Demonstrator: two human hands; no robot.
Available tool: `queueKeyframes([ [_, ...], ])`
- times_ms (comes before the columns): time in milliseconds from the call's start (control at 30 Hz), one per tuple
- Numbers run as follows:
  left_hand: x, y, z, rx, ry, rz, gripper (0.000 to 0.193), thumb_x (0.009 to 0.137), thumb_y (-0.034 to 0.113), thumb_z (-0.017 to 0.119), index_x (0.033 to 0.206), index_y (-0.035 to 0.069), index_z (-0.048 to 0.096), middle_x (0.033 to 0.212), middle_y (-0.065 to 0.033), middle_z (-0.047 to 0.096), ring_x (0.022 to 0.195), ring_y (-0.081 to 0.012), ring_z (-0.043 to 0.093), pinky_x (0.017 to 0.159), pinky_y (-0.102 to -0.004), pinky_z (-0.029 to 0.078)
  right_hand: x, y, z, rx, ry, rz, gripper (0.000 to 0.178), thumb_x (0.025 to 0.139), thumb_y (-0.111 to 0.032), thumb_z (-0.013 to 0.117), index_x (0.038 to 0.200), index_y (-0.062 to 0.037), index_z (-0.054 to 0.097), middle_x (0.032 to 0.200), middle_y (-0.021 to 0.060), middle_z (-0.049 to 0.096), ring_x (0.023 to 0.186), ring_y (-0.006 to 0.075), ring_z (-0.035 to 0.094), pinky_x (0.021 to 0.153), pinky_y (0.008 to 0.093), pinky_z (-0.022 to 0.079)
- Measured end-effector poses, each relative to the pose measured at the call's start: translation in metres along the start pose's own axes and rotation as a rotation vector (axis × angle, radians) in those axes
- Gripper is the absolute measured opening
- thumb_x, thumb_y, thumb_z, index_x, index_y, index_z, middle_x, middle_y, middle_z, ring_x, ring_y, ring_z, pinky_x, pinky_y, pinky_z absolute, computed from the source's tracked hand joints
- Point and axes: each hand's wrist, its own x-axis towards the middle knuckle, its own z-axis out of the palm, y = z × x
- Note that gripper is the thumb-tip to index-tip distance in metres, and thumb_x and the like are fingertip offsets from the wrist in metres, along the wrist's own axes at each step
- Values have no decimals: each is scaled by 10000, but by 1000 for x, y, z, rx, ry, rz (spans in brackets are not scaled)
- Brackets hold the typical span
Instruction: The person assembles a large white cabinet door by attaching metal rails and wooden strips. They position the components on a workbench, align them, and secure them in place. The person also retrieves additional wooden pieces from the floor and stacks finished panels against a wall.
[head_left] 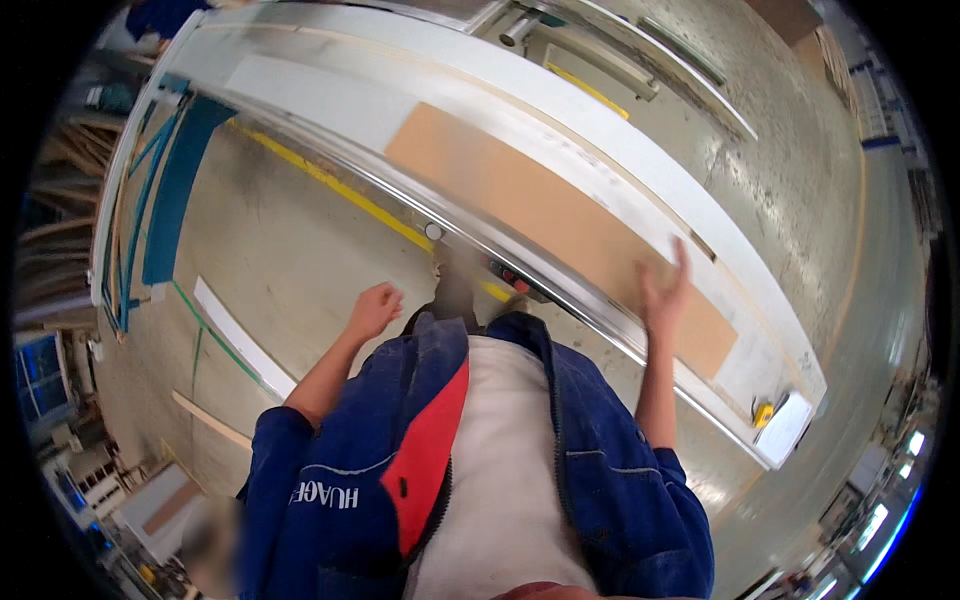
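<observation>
A long brown board (530, 210) lies flat on the white surface of a long machine table (330, 95) in front of me. Over the right part of that board is my right hand (665, 300), its fingers spread and blurred by motion. Nothing is in it, and I cannot tell whether it touches the board. My left hand (377, 309) hangs over the floor, short of the table's near metal rail (390, 185). Its fingers are curled in loosely, with nothing visible in them.
At the table's right end lie a yellow tape measure (763, 414) and a white sheet (785, 428). A teal frame (180, 190) stands at the left. White and pale strips (240, 335) are on the floor there. Beyond the table are metal parts (600, 65). Dark control buttons (507, 274) sit beneath the rail.
</observation>
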Motion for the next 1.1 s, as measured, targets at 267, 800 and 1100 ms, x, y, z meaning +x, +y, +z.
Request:
queueKeyframes([
  [267,-68,-300,-199,-909,395,-648,101,940,142,537,871,72,560,745,-74,611,622,-199,622,568,-325,536,65,-165,157,-582,-804,-373,1184,538,-458,928,1558,-280,354,1630,205,238,1461,527,235,1185,609,231],
  [800,217,-45,-438,-438,-57,59,321,966,276,658,1106,-13,648,947,-105,705,828,-166,696,730,-296,575,141,-412,329,-273,-964,-358,1117,537,-298,892,1543,-199,416,1530,245,387,1321,459,432,1134,492,364],
  [1100,270,114,-491,-651,-876,444,731,855,41,784,1482,48,409,1373,-144,549,1282,-214,521,1084,-371,458,274,-653,523,729,-1249,48,1031,645,-555,807,1439,15,479,1264,184,634,1138,265,633,943,370,520],
])
